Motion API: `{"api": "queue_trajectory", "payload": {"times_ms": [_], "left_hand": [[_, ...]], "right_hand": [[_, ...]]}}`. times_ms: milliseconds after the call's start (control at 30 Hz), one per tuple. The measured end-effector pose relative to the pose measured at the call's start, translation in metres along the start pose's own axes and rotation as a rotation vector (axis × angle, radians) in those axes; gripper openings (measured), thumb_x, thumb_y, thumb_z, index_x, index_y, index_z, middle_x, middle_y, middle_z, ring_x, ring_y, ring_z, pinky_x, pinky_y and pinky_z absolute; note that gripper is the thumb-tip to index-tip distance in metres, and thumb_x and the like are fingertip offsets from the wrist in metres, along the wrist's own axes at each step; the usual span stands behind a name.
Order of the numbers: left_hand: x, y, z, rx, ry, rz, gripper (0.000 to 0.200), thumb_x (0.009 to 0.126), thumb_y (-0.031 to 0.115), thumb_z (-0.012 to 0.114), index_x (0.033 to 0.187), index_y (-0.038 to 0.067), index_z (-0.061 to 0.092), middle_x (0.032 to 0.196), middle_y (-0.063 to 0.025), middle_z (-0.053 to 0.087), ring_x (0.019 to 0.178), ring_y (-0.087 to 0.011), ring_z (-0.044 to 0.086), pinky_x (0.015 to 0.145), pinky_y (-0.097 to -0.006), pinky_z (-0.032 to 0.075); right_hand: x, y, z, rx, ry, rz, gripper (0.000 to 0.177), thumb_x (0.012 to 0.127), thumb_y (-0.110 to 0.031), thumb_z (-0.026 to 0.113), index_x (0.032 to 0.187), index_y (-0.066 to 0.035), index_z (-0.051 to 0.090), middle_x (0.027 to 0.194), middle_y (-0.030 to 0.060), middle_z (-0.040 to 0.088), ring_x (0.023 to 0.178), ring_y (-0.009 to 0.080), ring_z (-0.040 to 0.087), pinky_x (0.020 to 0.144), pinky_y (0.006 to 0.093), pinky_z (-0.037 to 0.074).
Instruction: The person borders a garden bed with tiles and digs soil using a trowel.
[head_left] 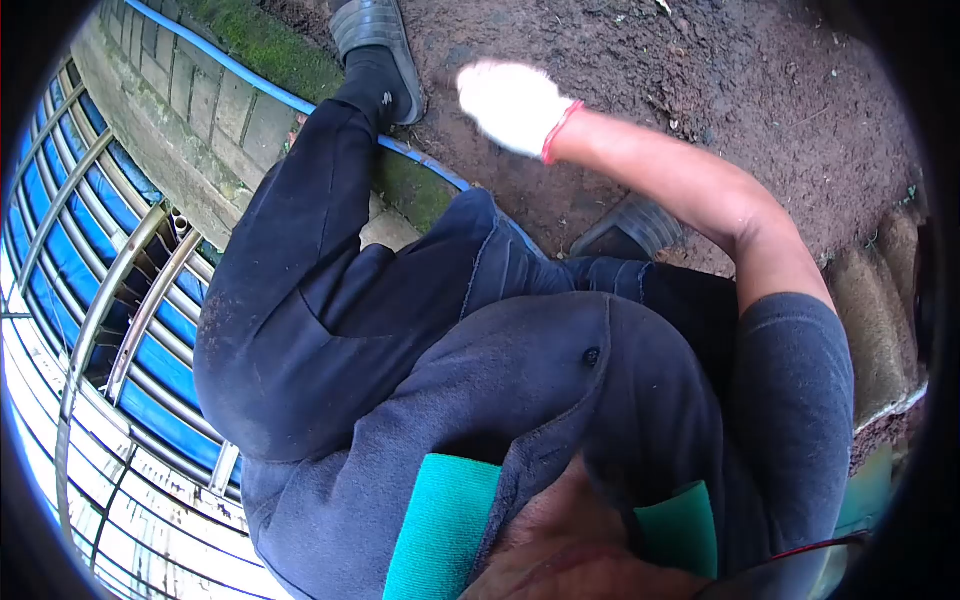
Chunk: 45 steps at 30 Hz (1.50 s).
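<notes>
My right hand [510, 105] wears a white knitted glove with a red cuff. It reaches out over the brown soil [740, 110], between my two sandalled feet. The glove is overexposed and smeared, its outline compact and rounded, with the fingers curled in. A dark blur lies at its far side, and I cannot make out what the fingers hold, if anything. Nearest to the glove is a grey slide sandal [365, 30] on my foot in a dark sock. The other sandal [640, 230] rests on the soil below my forearm. My left hand is out of the picture.
A blue hose [230, 62] runs along a mossy edging beside a low block wall [150, 110]. Metal bars [150, 310] stand over blue sheeting at the left. Concrete pieces [870, 320] lie at the right. My bent legs [290, 270] fill the middle left.
</notes>
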<state>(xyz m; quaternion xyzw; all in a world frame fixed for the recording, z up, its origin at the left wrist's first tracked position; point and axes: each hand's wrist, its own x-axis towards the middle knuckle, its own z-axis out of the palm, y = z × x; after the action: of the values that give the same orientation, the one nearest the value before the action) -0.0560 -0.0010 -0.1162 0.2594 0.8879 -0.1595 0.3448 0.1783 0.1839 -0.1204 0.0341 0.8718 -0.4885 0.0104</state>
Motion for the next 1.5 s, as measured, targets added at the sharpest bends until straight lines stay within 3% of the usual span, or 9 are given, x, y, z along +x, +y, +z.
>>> {"api": "queue_trajectory", "payload": {"times_ms": [167,233,367,433,700,1033,1333,1367,1500], "left_hand": [[0.002,0.010,-0.006,0.001,0.029,0.014,0.096,0.079,0.063,0.066,0.144,-0.003,0.041,0.121,-0.0354,0.041,0.117,-0.0462,0.050,0.101,-0.0498,0.037],[0.008,0.015,-0.005,0.002,0.031,0.022,0.094,0.080,0.062,0.066,0.144,-0.003,0.042,0.119,-0.0343,0.042,0.116,-0.0453,0.051,0.100,-0.0494,0.038],[0.011,0.025,-0.011,0.000,0.089,0.024,0.091,0.082,0.061,0.065,0.142,-0.004,0.043,0.116,-0.0321,0.045,0.113,-0.0436,0.053,0.098,-0.0486,0.039],[0.015,0.034,-0.009,0.000,0.107,0.031,0.090,0.082,0.060,0.065,0.142,-0.004,0.044,0.114,-0.0309,0.046,0.112,-0.0427,0.054,0.097,-0.0482,0.040],[0.019,0.034,-0.021,-0.029,0.146,0.041,0.084,0.086,0.057,0.064,0.139,-0.005,0.047,0.107,-0.0264,0.052,0.107,-0.0391,0.058,0.093,-0.0465,0.043],[-0.061,-0.075,-0.101,-0.085,0.052,0.093,0.076,0.090,0.053,0.063,0.135,-0.007,0.051,0.099,-0.0208,0.058,0.101,-0.0347,0.062,0.088,-0.0445,0.047],[-0.029,0.122,-0.179,0.357,-0.095,0.651,0.057,0.095,0.045,0.058,0.127,-0.002,0.061,0.111,-0.0233,0.065,0.101,-0.0377,0.064,0.092,-0.0424,0.049],[-0.017,0.141,-0.166,0.473,-0.039,0.786,0.054,0.097,0.042,0.058,0.129,-0.001,0.060,0.116,-0.0212,0.068,0.103,-0.0349,0.067,0.093,-0.0407,0.050],[0.031,0.183,-0.100,0.244,0.134,0.519,0.049,0.090,0.038,0.061,0.123,0.000,0.065,0.123,-0.0267,0.060,0.109,-0.0417,0.059,0.097,-0.0466,0.048]], "right_hand": [[0.033,0.032,-0.110,-0.379,0.226,0.335,0.024,0.080,-0.019,0.059,0.081,0.001,0.070,0.082,0.0256,0.069,0.079,0.0416,0.069,0.074,0.0482,0.055],[0.024,0.027,-0.096,-0.225,0.148,0.148,0.019,0.084,-0.016,0.056,0.087,-0.004,0.070,0.077,0.0186,0.068,0.070,0.0334,0.069,0.063,0.0422,0.056],[0.030,-0.032,-0.015,0.050,-0.150,0.109,0.026,0.082,-0.021,0.055,0.091,-0.003,0.072,0.094,0.0217,0.071,0.088,0.0386,0.069,0.081,0.0462,0.055],[0.018,-0.022,0.019,0.064,0.012,0.095,0.023,0.084,-0.018,0.055,0.089,0.001,0.066,0.088,0.0237,0.068,0.083,0.0403,0.068,0.076,0.0471,0.056],[0.032,0.087,-0.153,-0.372,0.234,0.232,0.018,0.080,-0.016,0.058,0.081,-0.001,0.068,0.077,0.0240,0.068,0.074,0.0414,0.067,0.071,0.0481,0.054],[-0.167,0.036,-0.100,-0.199,-0.423,-0.144,0.013,0.083,-0.018,0.059,0.091,-0.009,0.063,0.084,0.0137,0.064,0.076,0.0332,0.066,0.066,0.0449,0.055],[-0.113,0.079,-0.160,-0.596,0.004,0.112,0.022,0.084,-0.014,0.056,0.104,-0.008,0.062,0.084,0.0137,0.064,0.077,0.0332,0.065,0.068,0.0448,0.054],[-0.100,0.065,-0.189,-0.498,0.065,0.294,0.016,0.081,-0.016,0.057,0.083,-0.003,0.066,0.080,0.0201,0.068,0.075,0.0377,0.068,0.069,0.0461,0.055],[-0.104,0.041,-0.132,-0.371,0.129,-0.028,0.015,0.082,-0.015,0.058,0.091,-0.007,0.066,0.083,0.0138,0.066,0.078,0.0328,0.067,0.068,0.0432,0.054]]}}
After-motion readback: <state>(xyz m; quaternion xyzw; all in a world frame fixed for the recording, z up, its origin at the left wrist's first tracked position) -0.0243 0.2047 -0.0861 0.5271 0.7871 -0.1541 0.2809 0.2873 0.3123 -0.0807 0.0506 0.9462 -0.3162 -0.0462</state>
